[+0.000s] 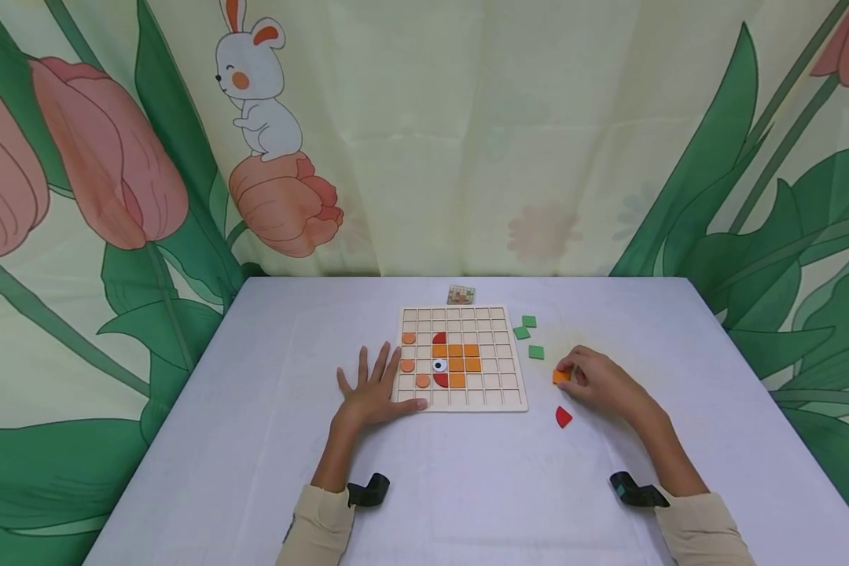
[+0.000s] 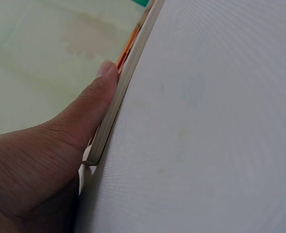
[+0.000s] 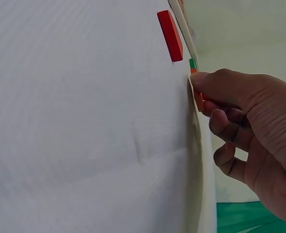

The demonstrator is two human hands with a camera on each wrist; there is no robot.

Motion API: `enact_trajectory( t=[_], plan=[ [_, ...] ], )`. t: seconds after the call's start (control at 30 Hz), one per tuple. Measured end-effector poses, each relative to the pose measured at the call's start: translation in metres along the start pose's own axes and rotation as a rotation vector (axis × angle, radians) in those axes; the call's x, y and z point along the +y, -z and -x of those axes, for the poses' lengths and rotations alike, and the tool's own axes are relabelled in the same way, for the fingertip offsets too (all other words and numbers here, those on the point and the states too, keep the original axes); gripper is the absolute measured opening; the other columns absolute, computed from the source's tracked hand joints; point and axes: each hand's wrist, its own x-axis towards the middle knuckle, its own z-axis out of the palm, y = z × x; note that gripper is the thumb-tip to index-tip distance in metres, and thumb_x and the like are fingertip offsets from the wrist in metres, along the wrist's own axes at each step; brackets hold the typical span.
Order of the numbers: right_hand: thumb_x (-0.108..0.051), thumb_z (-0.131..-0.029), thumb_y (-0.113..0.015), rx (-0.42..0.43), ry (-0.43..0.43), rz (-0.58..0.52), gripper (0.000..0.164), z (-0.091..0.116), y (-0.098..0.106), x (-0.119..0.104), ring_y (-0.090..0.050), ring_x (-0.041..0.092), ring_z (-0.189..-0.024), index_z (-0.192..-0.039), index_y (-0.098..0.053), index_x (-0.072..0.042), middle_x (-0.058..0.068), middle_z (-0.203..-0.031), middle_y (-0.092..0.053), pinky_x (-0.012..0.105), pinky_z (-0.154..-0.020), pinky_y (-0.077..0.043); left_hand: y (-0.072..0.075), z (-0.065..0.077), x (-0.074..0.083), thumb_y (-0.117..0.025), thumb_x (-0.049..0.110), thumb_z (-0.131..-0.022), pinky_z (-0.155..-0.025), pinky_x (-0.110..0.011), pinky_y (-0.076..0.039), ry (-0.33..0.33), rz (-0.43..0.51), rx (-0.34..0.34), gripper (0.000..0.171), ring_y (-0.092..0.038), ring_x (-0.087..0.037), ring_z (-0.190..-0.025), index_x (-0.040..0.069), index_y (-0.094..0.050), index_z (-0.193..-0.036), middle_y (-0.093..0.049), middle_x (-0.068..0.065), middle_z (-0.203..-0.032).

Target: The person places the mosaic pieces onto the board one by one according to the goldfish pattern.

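A square wooden grid board (image 1: 491, 399) lies on the table. My left hand (image 1: 375, 398) rests at its left side with fingers spread, and the thumb (image 2: 97, 97) lies on the near edge. Orange squares (image 1: 456, 365), red quarter-round pieces (image 1: 440, 380), orange discs (image 1: 423, 380) and a white eye piece (image 1: 439, 365) sit in the grid. To the right of the board, my right hand (image 1: 597, 383) pinches an orange square tile (image 1: 560, 377) between thumb and fingers, at the tabletop. A loose red quarter-round piece (image 1: 564, 417) lies just nearer than this hand.
Three green square tiles (image 1: 535, 352) lie on the white tablecloth (image 1: 509, 487) just right of the board. A small patterned card (image 1: 461, 295) sits behind the board. Beyond the table's back edge hangs a curtain (image 1: 431, 157) with flowers and a rabbit.
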Motion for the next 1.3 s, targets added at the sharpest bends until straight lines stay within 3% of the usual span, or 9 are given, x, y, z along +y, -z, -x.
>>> enact_trajectory(
  t=[0.37, 0.63, 1.0, 1.3],
  plan=[
    [-0.016, -0.083, -0.076, -0.036, 0.033, 0.002, 0.023, -0.010, -0.002, -0.020, -0.050, 0.014, -0.077, -0.103, -0.070, -0.006, 0.004, -0.095, -0.060, 0.020, -0.061, -0.045, 0.001, 0.002, 0.000, -0.060, 0.077, -0.074, -0.108, -0.075, 0.009, -0.006, 0.003, 0.000, 0.112, 0.015, -0.038, -0.151, 0.025, -0.009, -0.159, 0.002, -0.001, -0.167],
    [-0.023, -0.085, -0.076, -0.050, 0.054, 0.006, 0.024, -0.021, -0.009, -0.037, -0.049, 0.012, -0.074, -0.104, -0.069, -0.010, -0.001, -0.088, -0.056, 0.020, -0.059, -0.043, 0.000, 0.002, -0.001, -0.059, 0.079, -0.074, -0.107, -0.075, 0.009, -0.016, 0.004, -0.001, 0.112, 0.017, -0.037, -0.150, 0.025, -0.008, -0.159, 0.002, 0.000, -0.167],
    [-0.027, -0.085, -0.077, -0.102, 0.098, -0.012, 0.029, -0.038, -0.017, -0.062, -0.050, 0.013, -0.079, -0.107, -0.070, -0.009, 0.001, -0.097, -0.059, 0.021, -0.065, -0.045, 0.003, 0.003, 0.002, -0.061, 0.076, -0.075, -0.107, -0.075, 0.009, -0.018, 0.018, 0.010, 0.111, 0.015, -0.038, -0.151, 0.024, -0.010, -0.159, 0.000, -0.002, -0.167],
    [-0.030, -0.085, -0.076, -0.121, 0.193, -0.005, 0.029, -0.049, -0.024, -0.084, -0.053, 0.011, -0.080, -0.106, -0.071, -0.010, -0.001, -0.098, -0.060, 0.021, -0.069, -0.049, 0.002, 0.002, 0.001, -0.061, 0.076, -0.075, -0.108, -0.075, 0.009, -0.022, 0.012, 0.021, 0.111, 0.015, -0.038, -0.151, 0.025, -0.010, -0.159, 0.000, -0.002, -0.167]
  ],
)
